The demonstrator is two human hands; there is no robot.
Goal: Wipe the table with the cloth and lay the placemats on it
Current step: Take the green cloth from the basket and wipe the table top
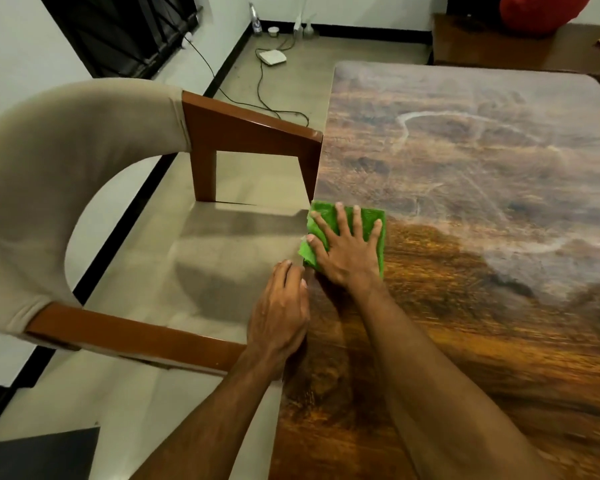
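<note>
A folded green cloth [378,254] lies on the wooden table [465,168], right at its left edge. My right hand [347,251] presses flat on the cloth with fingers spread. Just beside it, my left hand [281,313] sits at the table's edge, its fingers loosely bent over the rim and holding nothing. Pale smeared streaks cover the far part of the tabletop, while the near part looks darker and glossy. I see no placemats on the table.
A beige chair [49,168] with wooden armrests [243,129] stands tight against the table's left side. On the floor beyond are a white device [272,57] with cables and a bottle [256,20]. A second wooden surface [499,46] carrying a red object stands behind.
</note>
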